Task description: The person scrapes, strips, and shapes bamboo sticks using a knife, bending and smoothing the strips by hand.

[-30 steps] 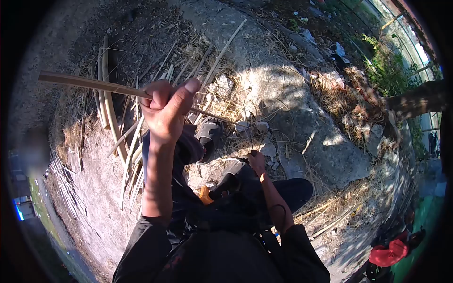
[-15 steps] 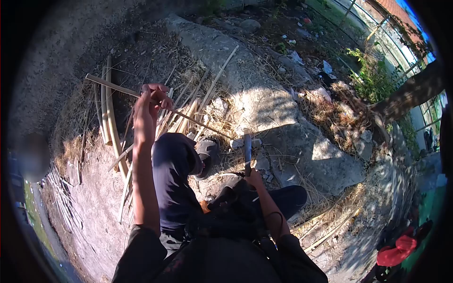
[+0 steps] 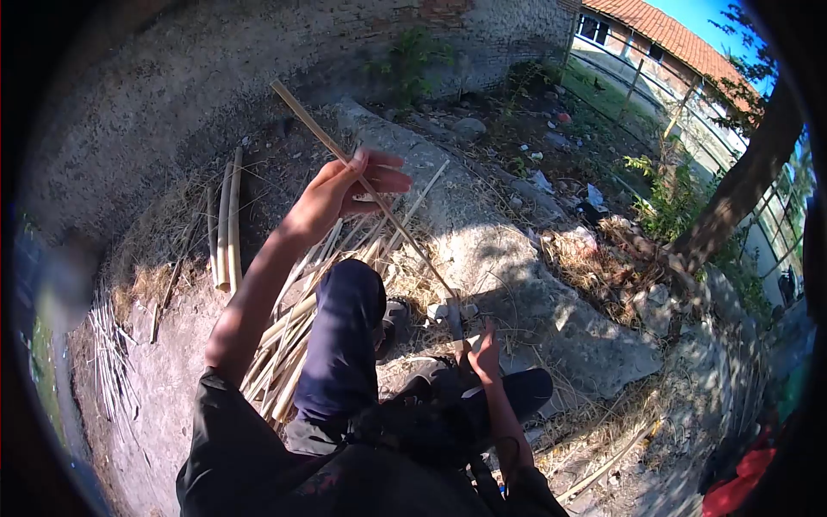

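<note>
My left hand [image 3: 349, 185] is raised at upper centre, its thumb pressing a long thin bamboo strip [image 3: 398, 226] against the fingers, which stretch to the right. The strip slants from upper left down to the blade. Low at centre right, my right hand [image 3: 484, 353] holds a knife [image 3: 455, 320] by its handle, blade pointing up and away from me. The strip's far end meets the blade or lies just before it; which one is unclear. My bent knee [image 3: 345, 323] is between my arms.
Split bamboo strips [image 3: 280, 366] lie left of my knee, with thicker poles [image 3: 228, 224] beyond. A large rock slab [image 3: 551, 302] is ahead. A tree trunk [image 3: 741, 189] leans at the right, a wall [image 3: 258, 60] stands behind, and red cloth [image 3: 741, 482] is at lower right.
The view has tilted up, showing more wall and a roof. My left hand has moved right with the strip, which now slopes more steeply. The knife stays in my right hand.
</note>
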Motion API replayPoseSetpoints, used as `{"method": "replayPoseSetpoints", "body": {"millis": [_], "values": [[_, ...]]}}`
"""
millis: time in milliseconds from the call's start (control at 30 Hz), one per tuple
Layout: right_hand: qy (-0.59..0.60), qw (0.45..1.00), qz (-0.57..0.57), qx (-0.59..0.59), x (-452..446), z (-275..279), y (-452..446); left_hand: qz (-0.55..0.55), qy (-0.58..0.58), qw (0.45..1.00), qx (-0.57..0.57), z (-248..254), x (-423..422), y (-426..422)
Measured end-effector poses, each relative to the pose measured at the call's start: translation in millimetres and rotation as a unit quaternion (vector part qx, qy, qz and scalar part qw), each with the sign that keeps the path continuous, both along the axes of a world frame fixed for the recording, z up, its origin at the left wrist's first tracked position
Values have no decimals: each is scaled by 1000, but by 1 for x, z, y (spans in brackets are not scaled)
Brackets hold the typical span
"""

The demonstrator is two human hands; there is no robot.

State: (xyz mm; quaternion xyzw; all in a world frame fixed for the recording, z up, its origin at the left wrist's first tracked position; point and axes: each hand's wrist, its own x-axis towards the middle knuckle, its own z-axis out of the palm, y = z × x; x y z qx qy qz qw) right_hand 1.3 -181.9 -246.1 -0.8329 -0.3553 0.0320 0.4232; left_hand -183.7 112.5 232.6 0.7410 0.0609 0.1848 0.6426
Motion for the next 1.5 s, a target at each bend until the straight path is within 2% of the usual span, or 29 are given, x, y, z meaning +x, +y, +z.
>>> {"method": "replayPoseSetpoints", "body": {"millis": [67,133,233,267,333,400,433,467,533,567,600,633,667,700,767,800,833,867,933,967,1000,1067,1133,1167,1333,1400,1433,1467,1500], "values": [[-84,993,-15,79,-9,35,-10,-27,-5,1000,6,17,0,-19],[-87,991,-40,97,-11,48,-15,-64,-9,997,-34,28,0,-38],[-152,970,-149,120,-15,57,-23,-85,-4,996,-40,36,-4,-60],[-155,968,-155,125,-10,45,-26,-94,-2,995,-39,35,-1,-64],[-23,996,-71,47,16,-24,-40,-121,2,992,-40,32,-1,-63],[-13,993,-86,82,9,-21,-38,-116,-39,990,76,25,2,-60],[-2,989,-92,116,9,-27,-37,-109,-24,973,202,17,3,-45],[0,992,-105,70,11,-32,-36,-71,8,934,350,5,6,-28],[1,993,-90,77,8,-27,-37,-41,92,876,471,-31,10,2],[-41,985,-104,131,5,-29,-35,-36,149,875,458,-86,17,48],[12,996,-78,41,11,-26,-37,-15,161,902,401,-132,15,77],[18,995,-76,67,10,-24,-37,5,215,946,243,-187,12,108],[25,993,-73,93,7,-25,-35,58,256,950,168,-236,5,131],[23,992,-83,91,6,-32,-33,97,279,945,142,-265,-5,123],[-134,982,-59,116,11,-52,-36,147,300,926,175,-258,-8,49],[-138,981,-24,134,14,-61,-37,165,295,921,195,-225,1,-1],[-48,983,6,178,15,-71,-39,187,298,915,198,-197,15,-36],[-34,991,-8,128,15,-84,-42,209,303,911,185,-176,29,-58],[-11,999,-28,22,16,-107,-47,272,371,885,68,-167,43,-64],[-39,997,-2,61,11,-82,-45,250,417,855,182,-181,50,-56],[-68,992,25,100,8,-66,-42,233,427,845,221,-198,53,-47],[-62,993,33,93,11,-62,-33,203,424,848,247,-235,58,-26],[35,999,-16,-19,5,-35,-23,179,419,855,249,-264,59,-11],[78,996,-42,-28,-1,-21,-21,168,418,857,248,-275,59,-4],[106,993,-22,-37,2,-27,-18,115,430,860,249,-325,41,23],[265,964,8,-19,6,-26,-20,93,437,860,247,-338,30,34],[363,930,7,51,10,-58,-22,81,441,860,245,-346,23,39],[366,929,11,48,15,-77,-23,67,444,860,243,-357,17,45],[308,950,2,58,22,-91,-24,58,443,861,245,-360,11,54]]}}
